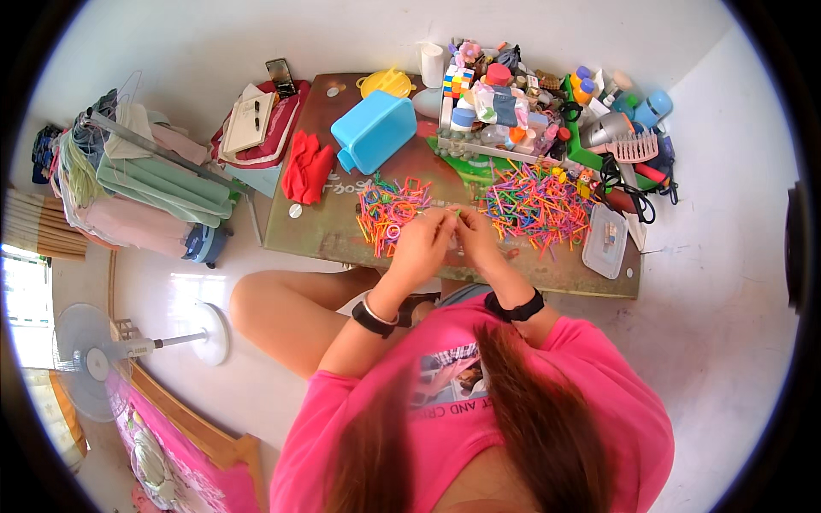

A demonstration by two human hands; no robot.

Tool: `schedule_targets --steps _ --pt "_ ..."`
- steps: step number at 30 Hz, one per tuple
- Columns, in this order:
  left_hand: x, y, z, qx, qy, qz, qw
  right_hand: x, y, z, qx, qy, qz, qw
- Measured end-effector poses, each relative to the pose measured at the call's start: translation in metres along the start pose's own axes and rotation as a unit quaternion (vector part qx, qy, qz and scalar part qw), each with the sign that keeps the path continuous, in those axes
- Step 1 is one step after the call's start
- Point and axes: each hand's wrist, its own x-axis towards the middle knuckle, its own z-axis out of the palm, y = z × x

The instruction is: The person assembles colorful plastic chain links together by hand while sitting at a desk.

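Note:
Both hands meet over the near part of the brown table (329,235), between two heaps of small coloured plastic pieces. My left hand (423,242) is closed, fingertips pinched together, beside the smaller heap (385,209) of mostly pink, orange and purple pieces. Its fingertips touch those of my right hand (475,236), which is also pinched, close to the larger heap (539,205) of mixed thin sticks. A speck of green shows at the fingertips, but the fingers cover most of it and I cannot make out its kind.
Behind the heaps stand a blue plastic container (375,132), red gloves (308,168) and a yellow lid (386,83). A crowded white box (500,152) of bottles and toys fills the back right. A clear plastic box (605,242) lies at the right edge, near a pink hairbrush (634,149).

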Motion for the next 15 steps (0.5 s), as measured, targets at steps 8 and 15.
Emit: schedule_targets --steps 8,15 --pt "0.002 -0.004 0.001 0.000 0.083 0.073 0.994 -0.013 -0.046 0.000 -0.371 0.153 -0.436 0.806" --pt "0.000 0.002 0.004 0.041 0.113 0.170 0.978 -0.003 -0.015 0.007 -0.024 0.056 -0.212 0.975"
